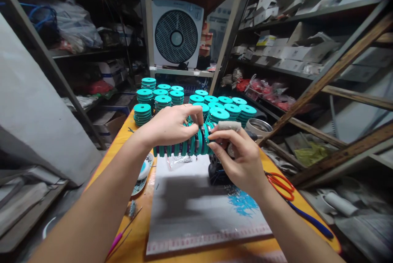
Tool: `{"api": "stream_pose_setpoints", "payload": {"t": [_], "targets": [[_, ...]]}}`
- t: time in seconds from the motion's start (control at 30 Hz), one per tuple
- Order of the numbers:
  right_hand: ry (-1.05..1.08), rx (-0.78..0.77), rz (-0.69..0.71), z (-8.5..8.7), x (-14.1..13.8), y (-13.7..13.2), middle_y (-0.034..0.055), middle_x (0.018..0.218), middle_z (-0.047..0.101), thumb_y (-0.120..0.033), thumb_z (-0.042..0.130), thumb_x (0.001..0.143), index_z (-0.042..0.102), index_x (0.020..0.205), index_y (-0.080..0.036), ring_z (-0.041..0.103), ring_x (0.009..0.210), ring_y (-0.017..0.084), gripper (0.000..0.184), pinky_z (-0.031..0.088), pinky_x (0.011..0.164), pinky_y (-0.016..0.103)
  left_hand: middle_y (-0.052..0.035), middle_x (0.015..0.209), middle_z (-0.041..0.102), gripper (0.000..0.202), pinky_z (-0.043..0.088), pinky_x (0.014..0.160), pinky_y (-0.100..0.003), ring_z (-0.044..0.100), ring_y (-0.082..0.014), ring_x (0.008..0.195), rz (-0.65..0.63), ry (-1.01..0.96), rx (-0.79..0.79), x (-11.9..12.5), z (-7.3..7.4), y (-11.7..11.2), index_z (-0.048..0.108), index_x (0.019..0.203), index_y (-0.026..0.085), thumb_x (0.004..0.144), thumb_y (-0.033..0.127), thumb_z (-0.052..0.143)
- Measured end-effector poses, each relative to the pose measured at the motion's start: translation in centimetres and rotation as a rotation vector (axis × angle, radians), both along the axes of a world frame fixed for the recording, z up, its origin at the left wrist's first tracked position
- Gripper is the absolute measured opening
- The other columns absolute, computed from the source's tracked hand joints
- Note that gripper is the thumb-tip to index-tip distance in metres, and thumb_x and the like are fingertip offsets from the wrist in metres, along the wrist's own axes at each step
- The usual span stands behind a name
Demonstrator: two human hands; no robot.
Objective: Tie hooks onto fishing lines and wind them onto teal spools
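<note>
A sideways row of teal ring-shaped spools (184, 145) is held up over the white board, with dark thread or line showing between the discs. My left hand (173, 125) lies over it from above, its fingers bent down and the thumb against the discs. At the row's right end, my right hand (238, 148) has thumb and fingers pinched close together against the last discs. What sits between those fingertips is too small to make out. A pale wrap (229, 125) covers one right finger. Behind the right hand stands a black device (216, 173), partly hidden.
Stacks of teal spools (217, 114) fill the table's back. On the white board (181, 218) lie blue clippings (242, 203) and a bag of small beads (181, 160). Orange-handled scissors (281, 185), blue-handled pliers (310, 218), a pink-handled tool (116, 241) and a metal can (259, 127) surround it.
</note>
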State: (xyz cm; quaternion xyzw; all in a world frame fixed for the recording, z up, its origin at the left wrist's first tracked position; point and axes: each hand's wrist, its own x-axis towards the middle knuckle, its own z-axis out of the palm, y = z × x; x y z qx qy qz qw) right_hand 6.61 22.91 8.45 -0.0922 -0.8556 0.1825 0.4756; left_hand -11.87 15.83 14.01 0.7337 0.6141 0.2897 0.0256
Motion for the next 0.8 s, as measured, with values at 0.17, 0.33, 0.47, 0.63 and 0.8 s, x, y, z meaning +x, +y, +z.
{"api": "stream_pose_setpoints", "payload": {"t": [0.17,0.33,0.47,0.63,0.8], "targets": [[-0.08,-0.047,-0.028,1.1,-0.1,-0.3,0.0037,0.094,0.054,-0.018,0.061,0.082,0.056,0.079,-0.018,0.052,0.079,0.013,0.006,0.042,0.063,0.025,0.0019,0.096,0.06,0.02,0.045,0.078,-0.027,0.054,-0.0162,0.085,-0.007,-0.004,0.0,0.0,-0.1,0.0,0.057,0.089,0.023,0.076,0.021,0.042],[-0.146,0.021,-0.042,1.3,-0.5,-0.3,0.0051,0.094,0.051,-0.016,0.059,0.083,0.057,0.078,-0.017,0.051,0.081,0.013,0.005,0.042,0.068,0.026,0.0004,0.097,0.06,0.022,0.045,0.078,-0.027,0.054,-0.0169,0.087,0.007,0.019,-0.005,0.1,0.0,-0.1,0.058,0.091,0.022,0.076,0.023,0.042],[-0.068,0.109,-0.045,1.2,0.5,-0.9,0.0074,0.101,0.051,-0.017,0.058,0.084,0.059,0.09,-0.018,0.051,0.09,0.016,0.006,0.043,0.075,0.029,-0.0011,0.097,0.06,0.024,0.046,0.079,-0.029,0.056,-0.0176,0.088,0.042,0.066,-0.005,0.4,0.2,-0.2,0.058,0.094,0.023,0.076,0.025,0.042],[-0.309,-0.08,-0.023,-1.5,5.3,-1.3,0.0043,0.091,0.053,-0.017,0.053,0.087,0.058,0.089,-0.019,0.05,0.081,0.014,0.006,0.042,0.07,0.028,-0.0038,0.104,0.06,0.025,0.045,0.083,-0.033,0.057,-0.0201,0.092,0.05,0.096,0.038,0.6,0.2,-0.3,0.057,0.098,0.022,0.077,0.026,0.045],[-0.709,-0.101,-0.28,-7.6,8.8,0.2,0.0064,0.087,0.052,-0.017,0.05,0.087,0.064,0.086,-0.019,0.049,0.088,0.021,0.014,0.04,0.076,0.034,-0.0034,0.106,0.059,0.022,0.046,0.082,-0.03,0.056,-0.0173,0.097,-0.022,0.003,0.07,0.5,0.4,-0.3,0.055,0.097,0.02,0.078,0.021,0.044]]}}
